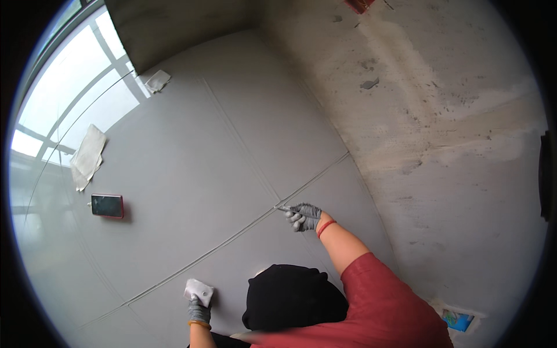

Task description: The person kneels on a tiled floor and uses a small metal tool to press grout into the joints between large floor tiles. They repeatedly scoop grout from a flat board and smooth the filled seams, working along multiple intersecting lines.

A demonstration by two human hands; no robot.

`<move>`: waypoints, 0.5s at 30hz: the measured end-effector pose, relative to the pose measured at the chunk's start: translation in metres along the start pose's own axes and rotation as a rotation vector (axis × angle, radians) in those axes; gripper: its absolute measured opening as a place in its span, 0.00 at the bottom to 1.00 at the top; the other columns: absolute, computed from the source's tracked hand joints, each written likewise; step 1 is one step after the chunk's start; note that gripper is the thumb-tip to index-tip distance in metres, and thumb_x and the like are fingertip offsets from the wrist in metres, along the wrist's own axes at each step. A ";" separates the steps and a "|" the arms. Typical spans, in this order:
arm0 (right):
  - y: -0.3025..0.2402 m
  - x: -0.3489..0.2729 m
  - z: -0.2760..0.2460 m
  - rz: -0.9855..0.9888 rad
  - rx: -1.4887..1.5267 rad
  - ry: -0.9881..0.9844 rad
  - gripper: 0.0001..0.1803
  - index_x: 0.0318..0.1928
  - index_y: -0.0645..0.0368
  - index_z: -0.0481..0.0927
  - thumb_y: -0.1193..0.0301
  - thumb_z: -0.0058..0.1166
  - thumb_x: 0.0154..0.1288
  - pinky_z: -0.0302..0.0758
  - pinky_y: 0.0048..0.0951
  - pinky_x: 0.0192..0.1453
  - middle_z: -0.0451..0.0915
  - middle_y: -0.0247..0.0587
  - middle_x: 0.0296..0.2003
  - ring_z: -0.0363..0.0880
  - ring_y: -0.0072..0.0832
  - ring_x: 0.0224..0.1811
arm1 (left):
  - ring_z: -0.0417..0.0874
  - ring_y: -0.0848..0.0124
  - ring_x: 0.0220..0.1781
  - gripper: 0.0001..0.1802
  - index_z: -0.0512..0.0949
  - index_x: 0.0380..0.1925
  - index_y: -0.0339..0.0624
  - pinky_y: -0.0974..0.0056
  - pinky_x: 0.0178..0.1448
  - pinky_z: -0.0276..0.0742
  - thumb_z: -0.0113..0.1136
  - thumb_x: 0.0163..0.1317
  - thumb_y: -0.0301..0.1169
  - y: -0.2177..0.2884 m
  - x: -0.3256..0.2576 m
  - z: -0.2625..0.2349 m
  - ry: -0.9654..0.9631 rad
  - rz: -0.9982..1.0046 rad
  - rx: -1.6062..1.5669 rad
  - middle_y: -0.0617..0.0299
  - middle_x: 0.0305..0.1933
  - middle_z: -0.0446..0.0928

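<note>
Large grey tiles (191, 145) meet along straight joints, with thin raised lines beside them. My right hand (304, 218), in a grey glove, is closed around a slim pointed tool (282, 207). The tool's tip rests where two joints cross; its handle is mostly hidden in the fingers. Lower left, my left hand (199, 310), also gloved, grips a folded white cloth or paper wad (198, 291) against the tile. Between my arms, a rounded mass of black fabric (293, 298) covers part of the tiles.
A dark-screened phone (107, 205) with a red edge lies at the left. Crumpled white sheets (89, 158) lie beyond it, near bright window panes (69, 69). A rough, stained cement surface (441, 151) borders the tiles at the right. Something blue (457, 320) sits in a recess, lower right.
</note>
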State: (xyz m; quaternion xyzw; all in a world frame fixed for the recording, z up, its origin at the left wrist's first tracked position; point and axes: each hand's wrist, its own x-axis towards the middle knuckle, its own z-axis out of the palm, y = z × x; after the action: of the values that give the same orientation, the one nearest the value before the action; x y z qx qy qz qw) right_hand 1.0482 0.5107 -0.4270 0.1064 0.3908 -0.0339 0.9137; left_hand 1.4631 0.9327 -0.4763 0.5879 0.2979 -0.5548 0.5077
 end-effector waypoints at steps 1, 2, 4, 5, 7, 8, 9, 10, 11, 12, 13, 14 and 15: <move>0.016 0.012 0.011 0.048 0.041 -0.102 0.15 0.28 0.53 0.71 0.60 0.50 0.69 0.61 0.18 0.23 0.63 0.20 0.15 0.54 0.10 0.12 | 0.74 0.56 0.58 0.31 0.61 0.64 0.55 0.46 0.54 0.74 0.54 0.64 0.52 0.005 -0.005 0.003 -0.025 -0.073 -0.001 0.60 0.61 0.71; 0.028 0.023 0.024 0.066 0.011 -0.157 0.15 0.27 0.54 0.71 0.60 0.50 0.70 0.61 0.18 0.23 0.62 0.21 0.15 0.54 0.10 0.12 | 0.74 0.57 0.58 0.33 0.62 0.63 0.54 0.46 0.54 0.74 0.56 0.61 0.53 0.008 -0.012 0.008 -0.102 -0.063 0.110 0.61 0.60 0.71; 0.053 0.039 0.052 0.119 0.007 -0.242 0.16 0.27 0.54 0.71 0.59 0.49 0.70 0.61 0.17 0.23 0.62 0.22 0.15 0.54 0.10 0.12 | 0.74 0.58 0.59 0.35 0.64 0.63 0.53 0.46 0.54 0.73 0.59 0.59 0.54 0.015 -0.031 0.023 -0.221 -0.048 0.251 0.63 0.60 0.72; 0.064 0.042 0.070 0.086 -0.046 -0.244 0.17 0.27 0.54 0.71 0.59 0.49 0.70 0.61 0.17 0.23 0.61 0.22 0.15 0.54 0.11 0.12 | 0.74 0.59 0.59 0.35 0.63 0.63 0.53 0.46 0.54 0.73 0.59 0.58 0.53 0.020 -0.041 0.033 -0.264 -0.047 0.259 0.64 0.61 0.72; 0.091 0.055 0.118 0.086 -0.139 -0.321 0.18 0.26 0.54 0.71 0.58 0.49 0.70 0.61 0.17 0.23 0.60 0.22 0.14 0.52 0.11 0.12 | 0.71 0.59 0.63 0.38 0.61 0.65 0.52 0.43 0.58 0.71 0.59 0.58 0.53 0.029 -0.060 0.061 -0.317 0.003 0.248 0.63 0.64 0.68; 0.103 0.056 0.143 -0.001 -0.281 -0.220 0.18 0.29 0.57 0.74 0.56 0.50 0.69 0.67 0.19 0.27 0.65 0.25 0.16 0.61 0.14 0.16 | 0.70 0.59 0.64 0.37 0.61 0.66 0.49 0.44 0.60 0.71 0.59 0.60 0.51 0.033 -0.071 0.076 -0.403 0.075 0.192 0.60 0.64 0.67; 0.118 0.055 0.167 -0.071 -0.517 -0.153 0.19 0.31 0.58 0.75 0.55 0.50 0.69 0.69 0.21 0.29 0.67 0.27 0.17 0.64 0.15 0.18 | 0.71 0.58 0.63 0.35 0.60 0.66 0.48 0.46 0.60 0.72 0.58 0.61 0.47 0.040 -0.084 0.088 -0.505 0.136 0.132 0.59 0.63 0.68; 0.133 0.050 0.189 -0.152 -0.752 -0.099 0.19 0.32 0.59 0.76 0.55 0.51 0.68 0.71 0.22 0.31 0.70 0.28 0.19 0.68 0.16 0.20 | 0.72 0.58 0.62 0.36 0.60 0.66 0.48 0.46 0.60 0.73 0.59 0.61 0.46 0.045 -0.095 0.102 -0.431 0.132 0.135 0.58 0.63 0.68; 0.146 0.046 0.208 -0.285 -0.986 -0.082 0.20 0.34 0.60 0.78 0.54 0.51 0.68 0.73 0.23 0.33 0.72 0.30 0.20 0.71 0.17 0.23 | 0.72 0.57 0.61 0.36 0.59 0.66 0.47 0.46 0.60 0.73 0.60 0.61 0.45 0.051 -0.106 0.114 -0.486 0.173 0.094 0.57 0.62 0.69; 0.158 0.033 0.221 -0.300 -1.120 -0.058 0.21 0.38 0.62 0.80 0.54 0.53 0.67 0.75 0.26 0.39 0.78 0.34 0.25 0.75 0.20 0.29 | 0.73 0.57 0.61 0.36 0.59 0.65 0.46 0.46 0.60 0.73 0.60 0.61 0.44 0.049 -0.118 0.126 -0.446 0.154 0.062 0.56 0.61 0.69; 0.175 0.026 0.235 -0.303 -1.243 -0.033 0.21 0.38 0.62 0.80 0.54 0.53 0.66 0.74 0.26 0.39 0.78 0.34 0.26 0.74 0.20 0.29 | 0.73 0.56 0.60 0.36 0.59 0.65 0.46 0.45 0.60 0.74 0.60 0.61 0.44 0.055 -0.134 0.131 -0.421 0.118 0.016 0.56 0.61 0.70; 0.180 0.025 0.242 -0.337 -1.370 -0.033 0.20 0.38 0.62 0.80 0.54 0.53 0.66 0.74 0.26 0.39 0.79 0.33 0.26 0.74 0.20 0.29 | 0.73 0.56 0.60 0.35 0.58 0.65 0.45 0.44 0.60 0.74 0.60 0.61 0.43 0.057 -0.141 0.140 -0.464 0.132 0.002 0.55 0.61 0.69; 0.188 0.026 0.249 -0.381 -1.495 -0.067 0.20 0.38 0.62 0.80 0.55 0.53 0.66 0.74 0.26 0.40 0.79 0.33 0.27 0.73 0.20 0.29 | 0.73 0.56 0.60 0.35 0.58 0.65 0.44 0.44 0.59 0.74 0.59 0.62 0.42 0.058 -0.146 0.144 -0.403 0.113 -0.034 0.54 0.61 0.69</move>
State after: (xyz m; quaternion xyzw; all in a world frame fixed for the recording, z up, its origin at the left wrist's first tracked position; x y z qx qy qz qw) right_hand 1.2698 0.6392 -0.2473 -0.6093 0.2935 0.0794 0.7323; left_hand 1.4355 0.8127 -0.3023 0.4721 0.1666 -0.6267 0.5972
